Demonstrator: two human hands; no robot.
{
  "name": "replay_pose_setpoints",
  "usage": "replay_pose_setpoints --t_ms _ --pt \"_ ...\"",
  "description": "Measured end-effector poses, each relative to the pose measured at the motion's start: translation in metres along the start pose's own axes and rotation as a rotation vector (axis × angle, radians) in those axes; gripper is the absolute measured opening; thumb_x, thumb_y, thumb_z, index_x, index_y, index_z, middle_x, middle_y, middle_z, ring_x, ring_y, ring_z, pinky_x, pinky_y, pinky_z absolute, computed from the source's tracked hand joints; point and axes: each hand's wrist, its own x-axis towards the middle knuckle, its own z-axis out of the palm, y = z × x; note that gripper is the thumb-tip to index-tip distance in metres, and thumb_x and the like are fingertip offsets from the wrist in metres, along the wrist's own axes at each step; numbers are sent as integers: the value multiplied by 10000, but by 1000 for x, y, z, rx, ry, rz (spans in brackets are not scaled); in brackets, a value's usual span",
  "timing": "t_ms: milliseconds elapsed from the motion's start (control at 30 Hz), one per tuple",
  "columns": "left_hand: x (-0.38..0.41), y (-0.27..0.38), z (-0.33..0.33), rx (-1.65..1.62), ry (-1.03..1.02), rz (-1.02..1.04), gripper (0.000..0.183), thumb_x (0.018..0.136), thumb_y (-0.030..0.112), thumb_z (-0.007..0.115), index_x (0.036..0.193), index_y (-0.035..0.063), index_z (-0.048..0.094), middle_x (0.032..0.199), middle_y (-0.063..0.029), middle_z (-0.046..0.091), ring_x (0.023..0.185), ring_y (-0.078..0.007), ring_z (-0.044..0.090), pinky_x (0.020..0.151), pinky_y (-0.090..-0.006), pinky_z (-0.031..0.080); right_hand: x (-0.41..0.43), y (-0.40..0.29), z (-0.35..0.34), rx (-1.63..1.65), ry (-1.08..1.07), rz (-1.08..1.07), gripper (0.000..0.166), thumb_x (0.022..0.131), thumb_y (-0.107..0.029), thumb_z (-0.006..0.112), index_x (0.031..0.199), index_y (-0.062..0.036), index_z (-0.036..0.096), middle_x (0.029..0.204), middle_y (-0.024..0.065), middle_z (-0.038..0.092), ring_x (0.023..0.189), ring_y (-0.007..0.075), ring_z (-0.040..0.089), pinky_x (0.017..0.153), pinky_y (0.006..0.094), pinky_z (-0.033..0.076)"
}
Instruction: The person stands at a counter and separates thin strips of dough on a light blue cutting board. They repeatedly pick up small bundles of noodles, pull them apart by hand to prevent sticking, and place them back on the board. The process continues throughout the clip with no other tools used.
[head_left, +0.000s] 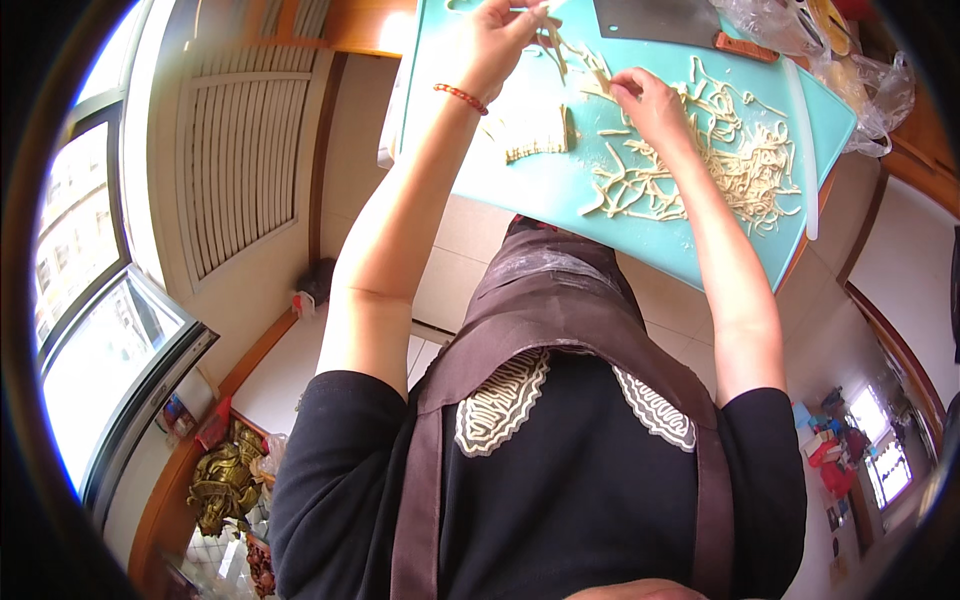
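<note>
My left hand (499, 37), with a beaded bracelet on its wrist, is raised over the far part of a turquoise board (525, 196). Its fingers pinch strands of cut dough noodles (556, 56), which hang from them. To its right, my right hand (651, 101) holds the lower part of the same strands between thumb and fingers. Below my hands lies a folded, sliced slab of dough (537, 142), partly washed out by glare. A loose heap of noodles (757, 172) spreads over the board's right side, some of it behind my right forearm.
A cleaver with a dark blade (652, 19) and wooden handle (746, 47) lies at the board's far edge. A pale rod (802, 150) rests along the right side. Crumpled clear plastic bags (862, 97) are at the far right. An open window (120, 375) stands left.
</note>
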Motion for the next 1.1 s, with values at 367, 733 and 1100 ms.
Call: replay_pose_setpoints --t_ms 367,733,1100 --pt "-44 -88 37 294 197 -4 214 734 89 583 932 9 563 801 -89 586 680 -149 558 620 -266 462 12 -1 20 -276 2 -18 198 737 -267 619 837 -101 576 866 39 610 772 208 588 659 312 469" --pt "-62 -30 60 317 -139 -152 271 787 153 618 989 -12 544 828 -59 619 744 -95 573 668 -224 471 -28 -34 -21 895 -134 381 270 802 -165 596 1036 -33 568 838 3 591 742 59 526 653 183 407" --pt "-62 -34 42 -349 184 -158 143 810 214 585 833 77 548 834 -19 627 765 -67 543 632 -197 360 -27 -12 -45 1616 102 474 220 821 -76 507 1033 -19 526 894 93 584 824 166 562 765 277 445"
